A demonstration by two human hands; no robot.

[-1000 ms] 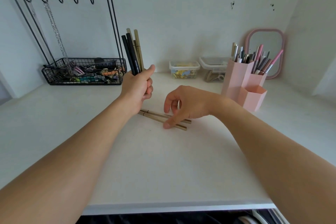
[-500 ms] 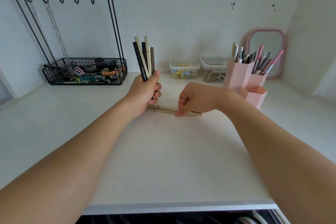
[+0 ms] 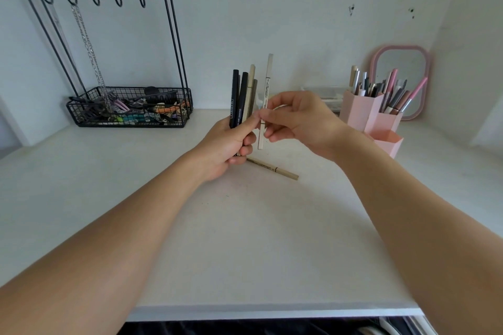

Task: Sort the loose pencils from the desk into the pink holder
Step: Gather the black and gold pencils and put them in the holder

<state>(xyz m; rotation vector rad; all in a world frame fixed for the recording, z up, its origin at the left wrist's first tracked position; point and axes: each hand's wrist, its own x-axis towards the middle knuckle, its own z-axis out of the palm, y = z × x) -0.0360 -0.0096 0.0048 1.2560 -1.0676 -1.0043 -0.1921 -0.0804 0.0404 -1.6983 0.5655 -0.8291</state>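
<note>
My left hand (image 3: 227, 144) grips an upright bundle of black and beige pencils (image 3: 243, 95) above the middle of the white desk (image 3: 245, 239). My right hand (image 3: 302, 124) pinches one cream pencil (image 3: 265, 90), held upright right beside the bundle, with my left thumb touching it. One beige pencil (image 3: 275, 169) still lies flat on the desk just below both hands. The pink holder (image 3: 356, 111), a cluster of hexagonal tubes, stands at the right back and holds several pens and pencils.
A black wire rack (image 3: 128, 106) with hooks and a basket of small items stands at the back left. A pink-framed mirror (image 3: 400, 73) leans on the wall behind the holder. A clear plastic box (image 3: 324, 92) sits behind my right hand. The desk's front edge (image 3: 272, 311) is near me.
My right hand has lifted one cream pencil off the desk and brought it upright against the bundle in my left hand. One pencil stays on the desk.
</note>
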